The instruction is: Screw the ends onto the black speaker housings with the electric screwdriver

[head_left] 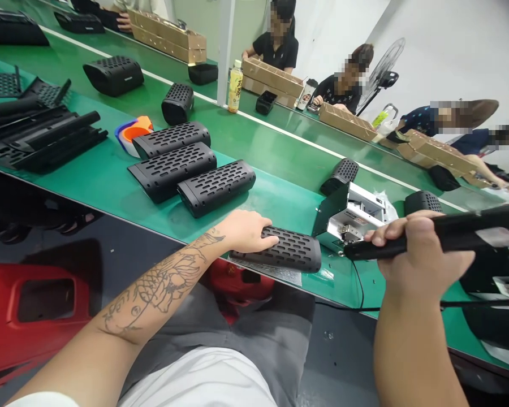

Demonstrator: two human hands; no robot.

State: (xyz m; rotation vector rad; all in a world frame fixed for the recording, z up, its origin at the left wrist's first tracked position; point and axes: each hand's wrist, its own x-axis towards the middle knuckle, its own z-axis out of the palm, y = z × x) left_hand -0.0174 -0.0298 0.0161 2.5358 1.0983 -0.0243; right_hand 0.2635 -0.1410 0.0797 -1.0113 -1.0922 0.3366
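Though aslant, nearest housing (pixel 296 249), long axis sideways.

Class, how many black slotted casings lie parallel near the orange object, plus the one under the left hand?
4: back casing, middle casing, front casing in parallel; fourth casing under the left hand.

blk tool (pixel 458 230) cut off at r edge, label (pixel 497 237) blurred; l hand (pixel 246 230) hides pt of grille case (pixel 294 251).
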